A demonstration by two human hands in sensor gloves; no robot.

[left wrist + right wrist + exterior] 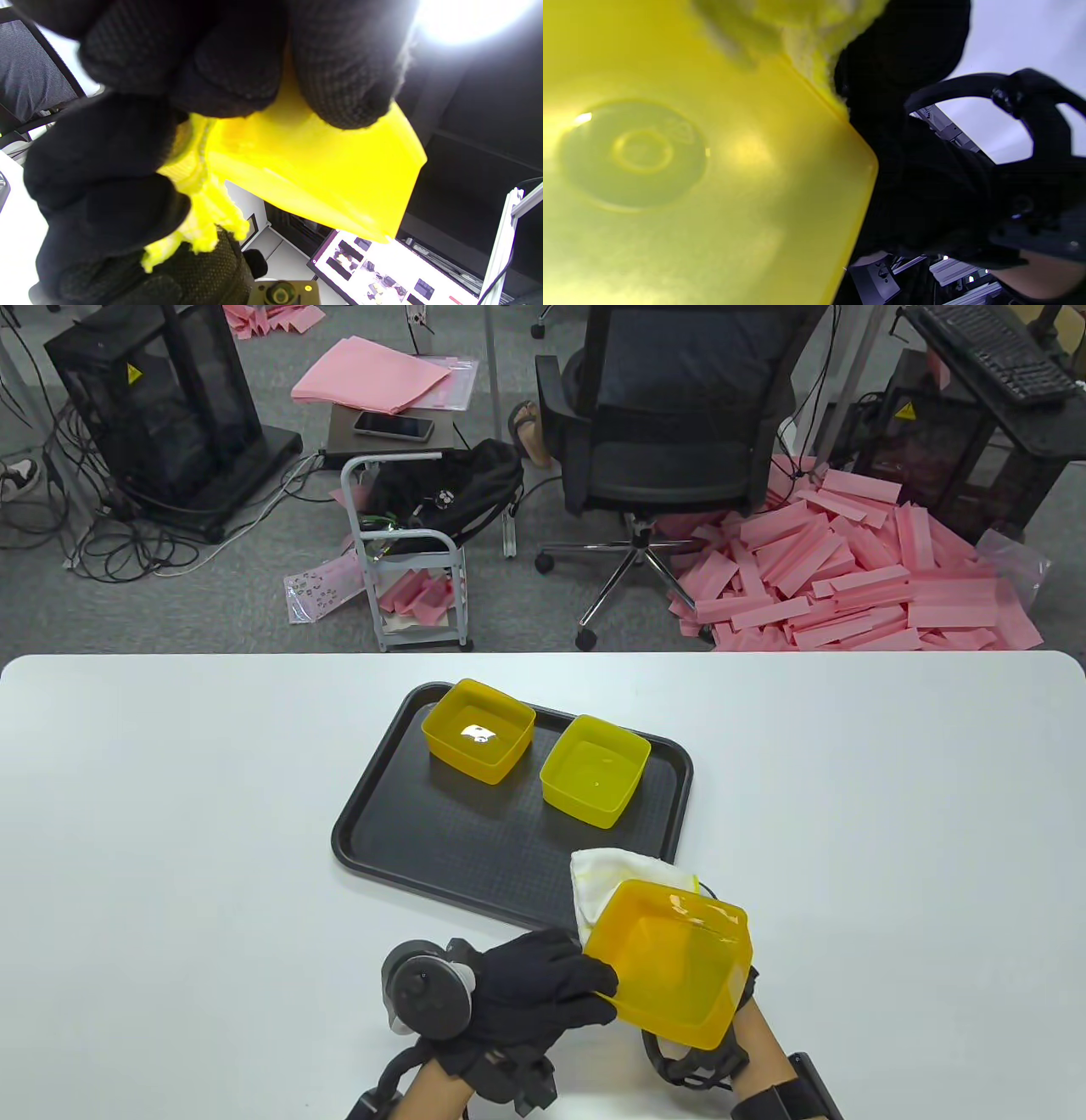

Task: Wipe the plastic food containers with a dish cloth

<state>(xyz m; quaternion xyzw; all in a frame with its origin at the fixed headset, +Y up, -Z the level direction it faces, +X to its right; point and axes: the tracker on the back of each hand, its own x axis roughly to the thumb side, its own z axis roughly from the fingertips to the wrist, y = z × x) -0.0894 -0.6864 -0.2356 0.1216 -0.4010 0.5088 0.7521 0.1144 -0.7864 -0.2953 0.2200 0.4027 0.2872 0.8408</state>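
My left hand grips the left rim of an orange-yellow plastic container and holds it tilted above the table's front edge. In the left wrist view my fingers pinch its wall. A white and yellow dish cloth sticks out from behind the container's far left side and shows beside the wall. My right hand is under the container, mostly hidden, and seems to hold the cloth against the outside. The right wrist view shows the container's bottom and the cloth.
A black tray lies mid-table with two more yellow containers on it, one at the back left and one at the back right. The white table stretches to both sides. An office chair stands beyond the far edge.
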